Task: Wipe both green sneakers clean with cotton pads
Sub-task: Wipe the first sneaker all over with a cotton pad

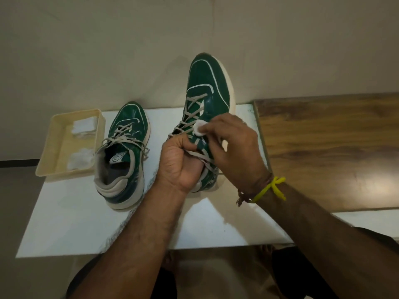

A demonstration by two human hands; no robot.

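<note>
– Where's the shoe (207, 87)?
– Lifted above the worktop (86, 223) – left hand (181, 162) gripping collar and laces, right fingers (218, 124) pinching pad (199, 127) against glossy, likely slippery upper; stiff heel grips best

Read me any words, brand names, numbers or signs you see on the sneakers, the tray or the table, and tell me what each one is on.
No text can be read anywhere.
Round white label on the tongue inside the green leather sneaker standing on the white table: a printed mark, too small and blurred to read.
Green sneaker held up: no lettering shows.
Cream plastic tray: no lettering shows.
</note>
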